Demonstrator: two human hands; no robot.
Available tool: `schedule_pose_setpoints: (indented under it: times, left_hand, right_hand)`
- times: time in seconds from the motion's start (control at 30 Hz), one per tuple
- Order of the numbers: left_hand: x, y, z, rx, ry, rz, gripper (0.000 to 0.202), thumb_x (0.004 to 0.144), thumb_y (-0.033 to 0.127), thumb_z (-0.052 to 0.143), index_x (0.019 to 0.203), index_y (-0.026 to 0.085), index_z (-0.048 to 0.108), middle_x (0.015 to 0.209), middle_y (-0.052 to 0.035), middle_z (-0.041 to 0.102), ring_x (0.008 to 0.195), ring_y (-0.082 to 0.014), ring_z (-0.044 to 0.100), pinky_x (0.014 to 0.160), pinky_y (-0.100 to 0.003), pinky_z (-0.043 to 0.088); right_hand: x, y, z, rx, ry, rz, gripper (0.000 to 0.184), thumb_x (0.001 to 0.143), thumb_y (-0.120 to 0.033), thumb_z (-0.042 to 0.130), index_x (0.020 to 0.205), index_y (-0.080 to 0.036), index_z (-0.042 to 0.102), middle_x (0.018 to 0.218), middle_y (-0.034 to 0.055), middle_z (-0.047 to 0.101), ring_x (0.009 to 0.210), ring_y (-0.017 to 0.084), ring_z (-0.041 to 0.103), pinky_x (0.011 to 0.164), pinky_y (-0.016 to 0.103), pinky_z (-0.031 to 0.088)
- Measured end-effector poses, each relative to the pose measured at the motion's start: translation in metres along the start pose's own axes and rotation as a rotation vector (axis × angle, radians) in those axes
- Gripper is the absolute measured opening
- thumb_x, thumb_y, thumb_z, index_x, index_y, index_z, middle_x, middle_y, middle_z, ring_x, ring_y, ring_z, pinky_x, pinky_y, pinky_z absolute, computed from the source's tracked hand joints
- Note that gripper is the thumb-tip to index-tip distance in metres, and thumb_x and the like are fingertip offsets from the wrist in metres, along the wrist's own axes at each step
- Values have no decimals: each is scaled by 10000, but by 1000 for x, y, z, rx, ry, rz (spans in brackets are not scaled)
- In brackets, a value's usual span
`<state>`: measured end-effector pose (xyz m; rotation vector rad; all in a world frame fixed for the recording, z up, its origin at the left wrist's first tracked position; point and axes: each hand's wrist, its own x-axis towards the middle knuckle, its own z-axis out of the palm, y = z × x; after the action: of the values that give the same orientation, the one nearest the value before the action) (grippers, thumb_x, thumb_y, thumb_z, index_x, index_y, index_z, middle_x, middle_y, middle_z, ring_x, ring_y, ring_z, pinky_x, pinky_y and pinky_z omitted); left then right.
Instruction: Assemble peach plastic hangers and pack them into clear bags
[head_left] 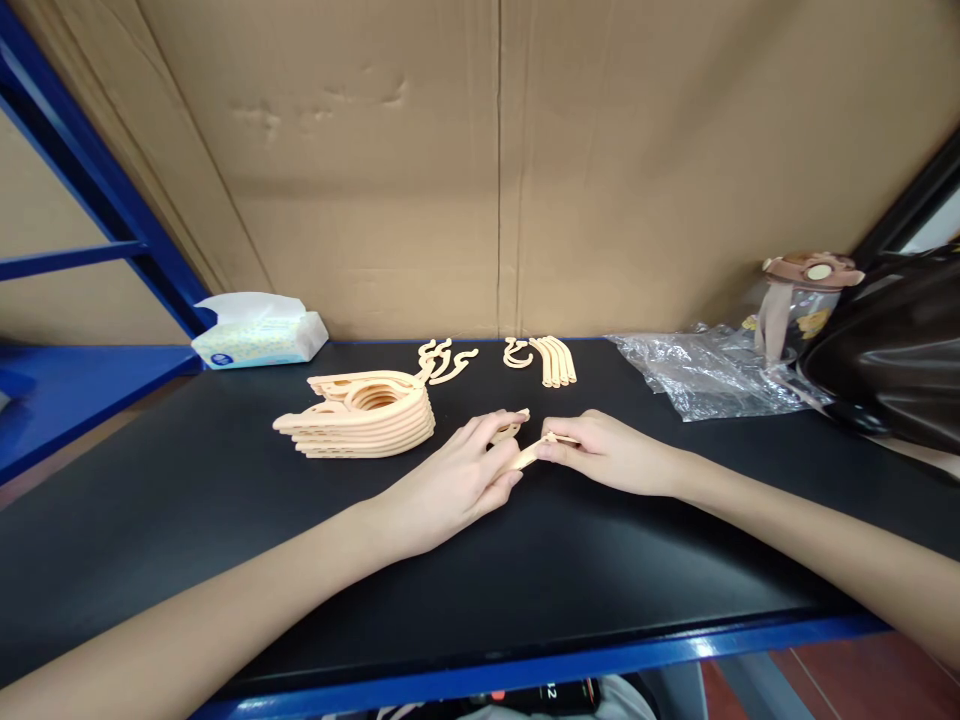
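Over the middle of the black table, my left hand [476,465] is closed around a cream plastic hanger piece [529,455], most of it hidden under the fingers. My right hand [600,450] pinches the other end of this piece, where a small part juts out between thumb and forefinger. To the left lies a stack of folded cream hangers [367,430]. Behind my hands are loose hanger hooks [450,362], a few more hooks [517,354] and a row of curved hanger arms [555,362].
A tissue pack [259,335] stands at the back left. At the right lie a clear plastic bag [697,375], a drinking bottle [806,310] and a dark brown bag [892,350]. Cardboard [495,180] walls the back; a blue edge [525,665] runs along the front.
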<state>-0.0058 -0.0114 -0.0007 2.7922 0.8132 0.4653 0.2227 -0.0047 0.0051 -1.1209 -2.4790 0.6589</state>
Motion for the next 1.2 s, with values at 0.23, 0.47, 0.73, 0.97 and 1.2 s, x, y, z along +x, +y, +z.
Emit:
schedule_pose_setpoints:
  times: [0.23,0.47,0.73,0.97,1.2]
  left_hand:
    - [-1,2,-1,9,-6,14,265,981,219,381,1229,199,475,1451,-122,347,1345,-259,341,1090,-450,367]
    - [-2,0,0,-21,10,45,238,979,222,396,1190,201,505,1460,-107,351,1348,-256,337,1090,-440,369]
    - [-1,1,-3,-54,-24,37,257,989,225,376,1212,211,502,1455,-96,341,1352,-232,329,1094,-406,361]
    - [1,2,-6,-105,-62,44,282,998,237,353,1238,208,498,1412,-100,372,1311,-221,370,1085,-377,361]
    - [0,2,-7,-127,-80,41,257,1006,264,338,1173,204,524,1387,-92,384,1269,-215,405,1066,-373,374]
  right_hand:
    - [-2,-4,-3,-54,-35,-51,376,987,-438,336,740,-200,490,580,-63,408,510,96,388,517,245,263]
    - [-3,-3,-1,-167,-47,-63,401,1000,-418,295,759,-193,523,594,-42,465,519,110,433,535,249,287]
    - [-4,-4,-1,-443,-34,-85,457,1008,-440,215,789,-199,535,561,-21,524,471,133,468,505,261,238]
    - [-4,-2,-3,-644,-34,-123,432,1006,-442,224,1045,-155,544,713,58,694,572,187,624,505,272,241]
    - [-6,0,-1,-705,15,-177,423,1005,-447,231,1150,-159,505,734,50,725,569,189,654,487,269,238]
